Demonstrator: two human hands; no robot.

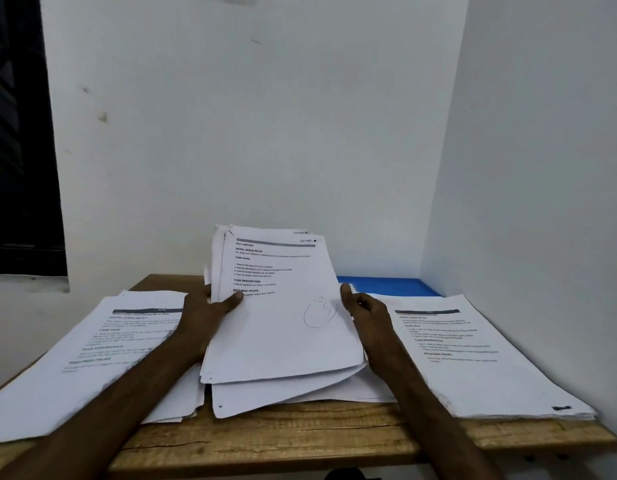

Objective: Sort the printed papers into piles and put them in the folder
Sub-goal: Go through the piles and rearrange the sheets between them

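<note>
Forearms enter from the bottom edge of the head view, reaching over the front of the wooden desk [300,434].

1. Left hand [206,306]: grips the left edge of the sheaf [283,327], thumb laid across the printed face, fingers hidden behind it.
2. Right hand [366,313]: at the sheaf's right edge, thumb upright against the paper, fingers curled. It appears to pinch the edge, though the fingertips are not visible.
3. Sheaf: tilted up towards the camera at desk centre, its lower edge over loose sheets [293,393] that lie fanned on the desk.
4. Sorted piles: left pile [92,358] and right pile [480,358] lie flat on either side, printed faces up.
5. Blue folder [390,285]: flat at the rear of the desk against the wall, behind the right pile.

Handling assessment: paper is light and limp, and sheets will slide against one another. Corners already curl. Judged best held at both side edges near mid-height, squared before laying down.
</note>
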